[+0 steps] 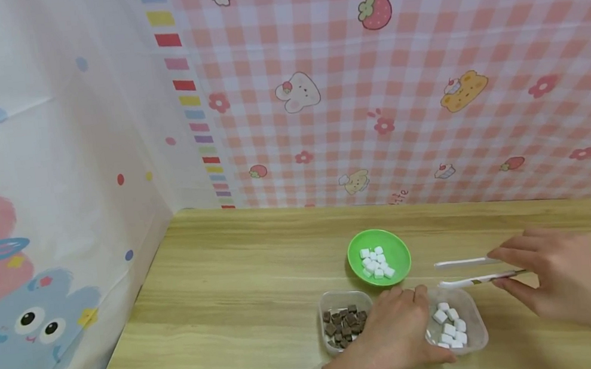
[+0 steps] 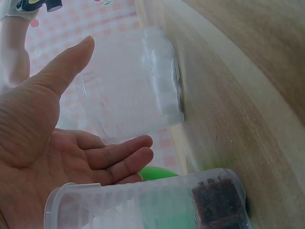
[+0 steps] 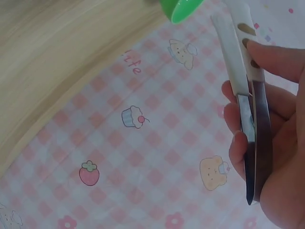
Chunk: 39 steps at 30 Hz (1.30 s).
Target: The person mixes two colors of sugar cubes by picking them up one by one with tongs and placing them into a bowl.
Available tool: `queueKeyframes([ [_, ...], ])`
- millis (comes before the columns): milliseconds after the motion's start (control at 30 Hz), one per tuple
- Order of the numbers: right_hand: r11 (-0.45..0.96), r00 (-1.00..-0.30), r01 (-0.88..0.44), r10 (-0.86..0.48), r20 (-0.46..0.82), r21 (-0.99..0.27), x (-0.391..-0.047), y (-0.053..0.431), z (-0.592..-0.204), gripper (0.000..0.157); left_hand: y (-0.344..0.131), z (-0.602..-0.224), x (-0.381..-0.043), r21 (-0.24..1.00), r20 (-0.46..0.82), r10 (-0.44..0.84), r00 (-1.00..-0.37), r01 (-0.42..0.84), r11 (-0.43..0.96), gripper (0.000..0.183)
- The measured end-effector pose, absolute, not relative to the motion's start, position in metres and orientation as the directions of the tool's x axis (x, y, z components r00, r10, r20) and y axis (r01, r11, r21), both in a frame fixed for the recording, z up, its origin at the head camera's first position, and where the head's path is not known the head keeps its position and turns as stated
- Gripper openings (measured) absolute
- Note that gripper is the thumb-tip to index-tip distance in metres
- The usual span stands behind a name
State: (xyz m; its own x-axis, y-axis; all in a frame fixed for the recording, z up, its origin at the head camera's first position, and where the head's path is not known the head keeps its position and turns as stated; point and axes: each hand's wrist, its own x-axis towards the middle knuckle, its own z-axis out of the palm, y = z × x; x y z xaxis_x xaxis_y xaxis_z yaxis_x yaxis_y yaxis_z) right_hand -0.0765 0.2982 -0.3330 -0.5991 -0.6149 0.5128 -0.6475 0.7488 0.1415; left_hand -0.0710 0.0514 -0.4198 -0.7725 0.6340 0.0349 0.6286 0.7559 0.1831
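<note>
My right hand [image 1: 581,278] pinches metal tongs with white tips [image 1: 470,281]; their two arms stand apart with nothing between them. They point left, above the far rim of a clear plastic container [image 1: 474,316] of white cubes [image 1: 451,327]. My left hand [image 1: 397,327] is at that container's left side, with thumb and fingers spread along it. In the left wrist view, its fingers [image 2: 126,155] look mostly straight. Left of this hand stands a second clear container [image 1: 346,293] with brown cubes [image 1: 345,326]. Behind them, a green bowl [image 1: 399,252] has several white cubes in it.
All the containers stand on a wood-grain table [image 1: 231,293]. A pink checked cloth [image 1: 343,119] hangs along its back edge, and a white printed cloth [image 1: 70,202] hangs on the left.
</note>
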Motion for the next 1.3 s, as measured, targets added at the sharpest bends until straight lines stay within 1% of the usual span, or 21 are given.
queueKeyframes([
  [133,0.714,-0.579,-0.683,-0.658,0.481,0.155,-0.075,0.300,-0.338,0.076,0.051,-0.419,-0.071,0.175,0.040,0.635,-0.771,0.631,0.756,0.088],
  [167,0.703,-0.575,-0.694,-0.671,0.468,0.156,-0.075,0.301,-0.340,0.072,0.051,-0.419,-0.071,0.172,0.041,0.635,-0.772,0.631,0.756,0.088],
  [200,0.691,-0.569,-0.705,-0.685,0.455,0.158,-0.076,0.301,-0.342,0.064,0.051,-0.419,-0.071,0.170,0.042,0.634,-0.772,0.631,0.757,0.087],
  [267,0.671,-0.563,-0.725,-0.707,0.428,0.155,-0.076,0.301,-0.346,0.040,0.051,-0.418,-0.072,0.171,0.038,0.632,-0.774,0.628,0.759,0.086],
  [300,0.661,-0.560,-0.735,-0.717,0.415,0.152,-0.076,0.301,-0.348,0.030,0.051,-0.418,-0.071,0.172,0.035,0.630,-0.775,0.626,0.761,0.085],
  [333,0.653,-0.555,-0.742,-0.727,0.405,0.155,-0.077,0.300,-0.349,0.027,0.051,-0.418,-0.072,0.174,0.030,0.628,-0.777,0.623,0.762,0.085],
  [433,0.636,-0.547,-0.757,-0.743,0.385,0.150,-0.077,0.296,-0.354,0.038,0.052,-0.418,-0.072,0.179,0.020,0.626,-0.780,0.619,0.765,0.085],
  [500,0.623,-0.543,-0.768,-0.755,0.367,0.146,-0.077,0.293,-0.356,0.039,0.052,-0.418,-0.072,0.182,0.018,0.627,-0.779,0.619,0.764,0.084],
  [600,0.598,-0.524,-0.786,-0.779,0.344,0.157,-0.078,0.289,-0.360,0.039,0.052,-0.418,-0.072,0.188,0.017,0.631,-0.776,0.622,0.760,0.081],
  [733,0.561,-0.489,-0.807,-0.809,0.327,0.184,-0.079,0.284,-0.364,0.036,0.052,-0.418,-0.072,0.188,0.015,0.634,-0.773,0.625,0.757,0.082],
  [867,0.551,-0.480,-0.809,-0.821,0.309,0.205,-0.080,0.280,-0.369,0.033,0.052,-0.419,-0.072,0.180,0.019,0.635,-0.773,0.627,0.758,0.085],
  [1033,0.541,-0.480,-0.810,-0.833,0.275,0.226,-0.082,0.278,-0.372,0.036,0.052,-0.419,-0.072,0.165,0.026,0.636,-0.771,0.631,0.758,0.085],
  [1200,0.524,-0.463,-0.812,-0.846,0.263,0.257,-0.084,0.276,-0.373,0.037,0.052,-0.418,-0.072,0.155,0.020,0.641,-0.767,0.636,0.756,0.089],
  [1300,0.515,-0.453,-0.814,-0.852,0.263,0.269,-0.085,0.274,-0.373,0.036,0.051,-0.418,-0.072,0.152,0.028,0.644,-0.765,0.640,0.753,0.088],
])
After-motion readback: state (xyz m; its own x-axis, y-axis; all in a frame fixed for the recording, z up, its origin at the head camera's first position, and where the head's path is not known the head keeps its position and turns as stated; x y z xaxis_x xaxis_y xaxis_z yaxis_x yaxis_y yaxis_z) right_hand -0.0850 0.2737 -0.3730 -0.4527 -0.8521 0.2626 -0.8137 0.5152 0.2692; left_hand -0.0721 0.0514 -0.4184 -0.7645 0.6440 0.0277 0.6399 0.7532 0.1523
